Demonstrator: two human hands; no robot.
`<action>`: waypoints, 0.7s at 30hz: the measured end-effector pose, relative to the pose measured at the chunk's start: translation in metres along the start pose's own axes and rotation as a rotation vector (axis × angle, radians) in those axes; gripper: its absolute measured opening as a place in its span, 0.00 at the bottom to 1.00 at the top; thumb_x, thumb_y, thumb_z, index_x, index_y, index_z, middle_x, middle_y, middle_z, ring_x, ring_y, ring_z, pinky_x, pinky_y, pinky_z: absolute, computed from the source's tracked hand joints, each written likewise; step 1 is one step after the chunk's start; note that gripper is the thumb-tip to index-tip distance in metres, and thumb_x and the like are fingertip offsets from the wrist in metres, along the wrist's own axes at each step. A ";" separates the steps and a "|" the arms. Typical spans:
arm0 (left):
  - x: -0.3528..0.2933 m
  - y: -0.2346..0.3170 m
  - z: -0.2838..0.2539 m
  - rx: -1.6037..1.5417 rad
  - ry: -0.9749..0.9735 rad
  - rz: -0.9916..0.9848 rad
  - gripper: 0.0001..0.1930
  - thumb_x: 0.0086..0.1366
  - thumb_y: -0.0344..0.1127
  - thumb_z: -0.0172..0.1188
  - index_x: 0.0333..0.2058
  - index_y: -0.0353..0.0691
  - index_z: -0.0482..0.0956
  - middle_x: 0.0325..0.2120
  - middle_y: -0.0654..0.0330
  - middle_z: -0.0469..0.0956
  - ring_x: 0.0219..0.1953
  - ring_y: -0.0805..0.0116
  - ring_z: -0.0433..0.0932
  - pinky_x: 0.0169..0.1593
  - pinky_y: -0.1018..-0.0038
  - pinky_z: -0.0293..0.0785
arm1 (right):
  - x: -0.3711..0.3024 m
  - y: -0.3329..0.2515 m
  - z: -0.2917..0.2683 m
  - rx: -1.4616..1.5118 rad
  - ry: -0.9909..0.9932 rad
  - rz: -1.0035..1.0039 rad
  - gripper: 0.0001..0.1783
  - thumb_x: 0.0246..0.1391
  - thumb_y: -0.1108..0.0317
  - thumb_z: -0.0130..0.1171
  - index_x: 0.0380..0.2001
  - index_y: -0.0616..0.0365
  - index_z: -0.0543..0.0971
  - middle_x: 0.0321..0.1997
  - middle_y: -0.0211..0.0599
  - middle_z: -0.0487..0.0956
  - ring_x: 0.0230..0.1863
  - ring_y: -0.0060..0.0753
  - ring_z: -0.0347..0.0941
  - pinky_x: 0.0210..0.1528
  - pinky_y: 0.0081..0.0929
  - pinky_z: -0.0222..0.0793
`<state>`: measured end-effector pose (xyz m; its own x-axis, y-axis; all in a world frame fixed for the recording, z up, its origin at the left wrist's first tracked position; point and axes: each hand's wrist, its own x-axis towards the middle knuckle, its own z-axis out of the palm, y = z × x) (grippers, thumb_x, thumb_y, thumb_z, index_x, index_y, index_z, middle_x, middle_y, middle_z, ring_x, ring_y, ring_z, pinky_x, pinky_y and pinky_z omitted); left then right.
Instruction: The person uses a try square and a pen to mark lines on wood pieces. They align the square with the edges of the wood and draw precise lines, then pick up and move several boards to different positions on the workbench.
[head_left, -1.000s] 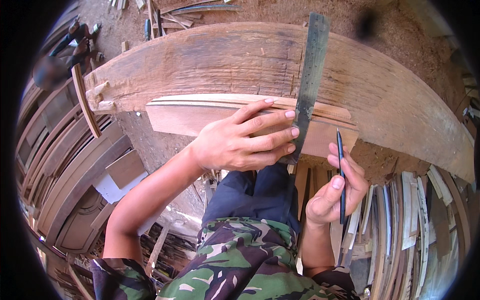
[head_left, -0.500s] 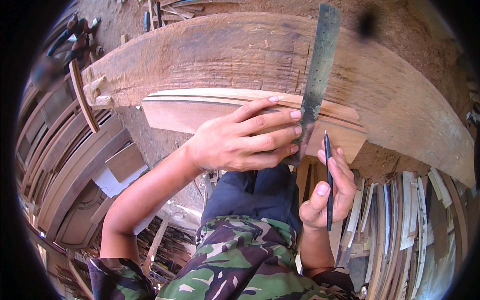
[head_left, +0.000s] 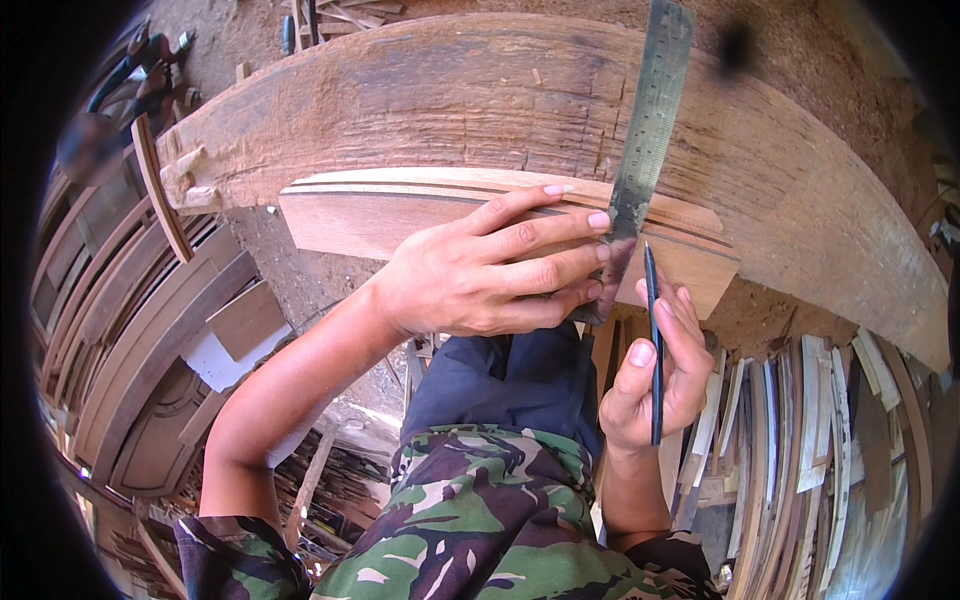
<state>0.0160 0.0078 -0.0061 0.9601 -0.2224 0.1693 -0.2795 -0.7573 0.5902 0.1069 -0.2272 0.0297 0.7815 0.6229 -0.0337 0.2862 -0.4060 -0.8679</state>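
A pale reddish wooden board (head_left: 335, 222) with long grooves along its far side lies across my front. My left hand (head_left: 500, 265) is laid over it, fingers close together, pressing a metal ruler (head_left: 652, 120) against the wood. The ruler's marked blade crosses the board and points away from me; my fingers partly cover its near end, so whether it joins a square's stock I cannot tell. My right hand (head_left: 655, 385) is closed on a slim black pencil (head_left: 656, 350). The pencil stands nearly upright in view, its tip beside the ruler's right edge, near the grooves; contact is unclear.
Beyond the board lies a broad, curved, rough wooden slab (head_left: 420, 95). Curved wooden frames (head_left: 150, 340) are stacked at left. Several long wooden strips (head_left: 790, 440) stand at right. A blurred person (head_left: 110, 110) is at the far left.
My right hand and the pencil have moved slightly up, bringing the tip nearer the grooves. The ruler has shifted a little right and away, with my left hand still on it.
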 end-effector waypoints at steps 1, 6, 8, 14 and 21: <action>0.000 0.000 -0.001 0.001 -0.005 0.001 0.14 0.63 0.38 0.77 0.47 0.57 0.88 0.63 0.65 0.81 0.71 0.57 0.78 0.75 0.50 0.76 | 0.001 0.000 -0.001 -0.012 -0.008 0.001 0.16 0.73 0.71 0.57 0.58 0.68 0.77 0.57 0.63 0.87 0.62 0.65 0.86 0.73 0.62 0.71; 0.001 0.001 0.003 0.015 0.031 0.000 0.12 0.63 0.39 0.78 0.45 0.56 0.88 0.62 0.66 0.81 0.71 0.58 0.78 0.74 0.51 0.78 | 0.004 -0.004 -0.002 -0.083 -0.024 0.000 0.16 0.71 0.72 0.59 0.57 0.69 0.80 0.57 0.60 0.87 0.62 0.64 0.86 0.72 0.62 0.73; 0.002 0.001 0.005 0.022 0.046 -0.003 0.12 0.63 0.38 0.78 0.44 0.57 0.88 0.61 0.66 0.81 0.70 0.58 0.79 0.73 0.52 0.78 | 0.005 -0.004 -0.001 -0.102 -0.024 -0.006 0.15 0.70 0.73 0.60 0.56 0.68 0.82 0.56 0.60 0.88 0.62 0.63 0.86 0.71 0.62 0.74; 0.002 0.002 0.003 0.037 0.039 -0.002 0.12 0.63 0.38 0.78 0.45 0.57 0.88 0.60 0.66 0.81 0.71 0.58 0.78 0.73 0.53 0.78 | 0.007 -0.013 -0.007 -0.094 -0.046 -0.015 0.12 0.70 0.72 0.60 0.50 0.68 0.84 0.48 0.54 0.88 0.60 0.65 0.87 0.72 0.63 0.73; 0.003 0.000 -0.001 0.044 -0.015 0.014 0.16 0.64 0.40 0.74 0.50 0.59 0.89 0.64 0.67 0.80 0.72 0.59 0.77 0.75 0.53 0.76 | 0.004 -0.013 -0.009 -0.016 -0.003 0.021 0.13 0.74 0.68 0.55 0.49 0.69 0.81 0.49 0.54 0.86 0.60 0.70 0.86 0.73 0.64 0.70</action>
<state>0.0185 0.0077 -0.0052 0.9560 -0.2425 0.1649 -0.2932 -0.7805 0.5521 0.1113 -0.2261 0.0453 0.7860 0.6158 -0.0537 0.2781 -0.4298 -0.8590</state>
